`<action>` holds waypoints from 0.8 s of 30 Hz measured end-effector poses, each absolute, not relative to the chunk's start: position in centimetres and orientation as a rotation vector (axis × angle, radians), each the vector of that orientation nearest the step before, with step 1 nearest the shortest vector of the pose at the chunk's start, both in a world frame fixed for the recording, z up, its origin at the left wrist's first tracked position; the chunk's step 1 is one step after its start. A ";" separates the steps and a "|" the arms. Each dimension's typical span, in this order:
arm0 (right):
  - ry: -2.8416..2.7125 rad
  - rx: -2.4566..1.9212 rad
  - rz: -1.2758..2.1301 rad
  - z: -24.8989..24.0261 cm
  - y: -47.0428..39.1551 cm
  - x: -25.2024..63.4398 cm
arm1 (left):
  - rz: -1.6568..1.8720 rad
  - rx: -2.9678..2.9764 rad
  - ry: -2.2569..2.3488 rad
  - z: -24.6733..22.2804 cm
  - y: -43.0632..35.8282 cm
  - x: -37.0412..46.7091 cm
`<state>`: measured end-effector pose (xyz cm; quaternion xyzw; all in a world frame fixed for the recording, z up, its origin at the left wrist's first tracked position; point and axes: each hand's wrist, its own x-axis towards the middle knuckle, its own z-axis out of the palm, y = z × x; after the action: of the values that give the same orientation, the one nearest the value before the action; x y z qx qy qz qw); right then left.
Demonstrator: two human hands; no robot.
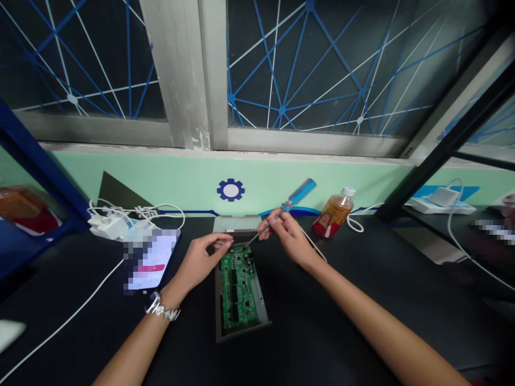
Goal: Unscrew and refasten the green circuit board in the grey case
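A green circuit board [245, 297] sits in a shallow grey metal case [261, 308] on the black table. My left hand [203, 260] is at the board's far left corner, thumb and forefinger brought together in a pinch. Whatever lies between those fingertips is too small to make out. In my right hand [292, 236] is a screwdriver [301, 194], gripped by its metal shaft, with the blue handle pointing up and to the right. Its shaft slants down to the left, and the tip meets the far end of the board near small black parts.
Left of the board lies a lit phone [155, 260], with white chargers and cables [115, 225] behind it. A drink bottle [333, 212] stands at the back right. Behind the case is a pale flat piece [237, 222]. Black shelving [438, 155] borders the right side.
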<state>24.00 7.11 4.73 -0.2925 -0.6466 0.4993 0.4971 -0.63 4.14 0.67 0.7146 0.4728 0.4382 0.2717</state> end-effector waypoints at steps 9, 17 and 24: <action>-1.007 -0.720 1.368 -0.1 3.2 25.1 | 1.061 2.038 1.206 0.5 2.0 0.8; -0.961 -0.692 1.427 0.0 2.8 24.2 | 1.119 2.027 1.239 0.4 1.7 2.0; -0.931 -0.690 1.444 -0.6 2.7 24.3 | 1.196 2.053 1.252 0.1 1.7 2.5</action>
<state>24.27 2.69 -0.61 -0.2978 -0.4018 0.6234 0.6011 2.54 1.71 0.12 0.7446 0.4542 0.4339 0.2260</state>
